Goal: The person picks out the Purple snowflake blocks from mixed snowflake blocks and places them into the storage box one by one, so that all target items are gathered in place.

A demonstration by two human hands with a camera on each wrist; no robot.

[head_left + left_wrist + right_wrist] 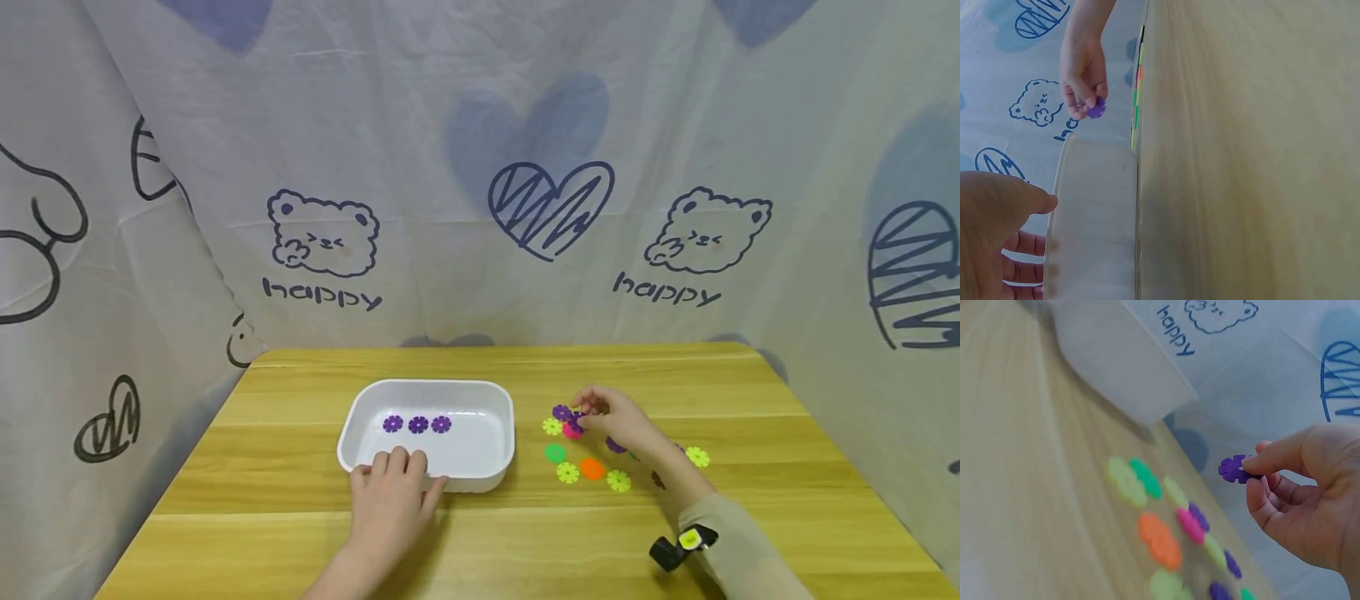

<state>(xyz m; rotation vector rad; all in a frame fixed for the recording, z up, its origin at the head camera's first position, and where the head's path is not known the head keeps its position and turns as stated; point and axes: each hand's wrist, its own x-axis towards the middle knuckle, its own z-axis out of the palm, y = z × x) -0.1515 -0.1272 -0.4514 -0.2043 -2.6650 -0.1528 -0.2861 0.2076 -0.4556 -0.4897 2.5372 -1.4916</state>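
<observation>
My right hand [618, 421] pinches a purple flower-shaped plastic disc [1234, 469] between thumb and fingers, held above the loose discs. The same hand [1085, 78] with its purple disc appears beyond the tray in the left wrist view. My left hand [390, 496] grips the near rim of a white plastic tray [501, 433], fingers over the edge and thumb on the outer wall. Three purple discs [417, 425] lie in a row inside this tray. To its right, loose yellow [567, 472], green [556, 452], orange [592, 468] and pink discs [1190, 525] are spread out.
The wooden table [247, 492] carries everything, with a printed cloth [442, 292] hanging behind its far edge. More purple discs [615, 445] and a yellow disc [697, 457] lie around the right forearm. A black camera [678, 546] sits on the right wrist.
</observation>
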